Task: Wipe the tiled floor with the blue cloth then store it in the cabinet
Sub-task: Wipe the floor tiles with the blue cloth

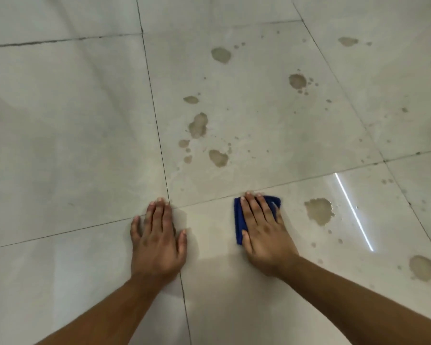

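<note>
A folded blue cloth (pixel 239 220) lies flat on the pale tiled floor (pixel 72 145), just below a grout line. My right hand (pixel 264 232) presses on it with straight fingers and covers most of it; blue shows along the left side and at the top right corner. My left hand (pixel 158 240) rests flat on the bare floor to the left, fingers straight, over a crossing of grout lines. Brownish wet spots (pixel 198 125) are scattered over the tile beyond the hands. No cabinet is in view.
More brown patches lie to the right: one close beside the cloth (pixel 319 211), another lower right (pixel 421 267). A bright strip of reflected light (pixel 353 212) crosses the right tile. Dark grout lines divide the large tiles.
</note>
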